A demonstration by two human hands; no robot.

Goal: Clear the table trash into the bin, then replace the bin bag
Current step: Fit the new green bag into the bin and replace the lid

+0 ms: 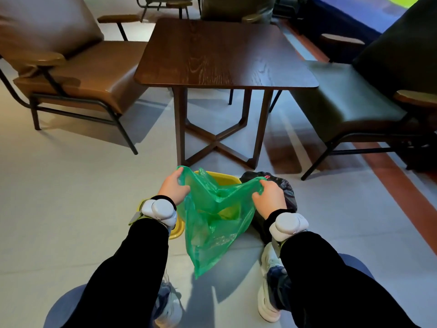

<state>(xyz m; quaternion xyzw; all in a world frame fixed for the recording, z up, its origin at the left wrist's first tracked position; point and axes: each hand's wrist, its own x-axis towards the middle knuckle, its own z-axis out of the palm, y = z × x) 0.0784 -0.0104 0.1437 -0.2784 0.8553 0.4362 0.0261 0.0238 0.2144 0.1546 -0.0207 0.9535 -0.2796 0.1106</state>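
A thin green bin bag (212, 223) hangs spread between my two hands, low over the floor. My left hand (173, 185) grips its left top edge and my right hand (269, 197) grips its right top edge, so the mouth is pulled wide. Behind and under the bag stands a yellow bin (221, 178); only its far rim and a near-left corner show. A filled black bag (283, 188) sits on the floor right of the bin, partly hidden by my right hand. The dark wooden table (224, 53) stands just beyond, its top bare.
A brown leather armchair (71, 72) stands left of the table and a dark green one (354, 102) on the right. The table's crossed legs (217, 143) are close behind the bin. My white shoes (269, 292) and knees frame the floor below.
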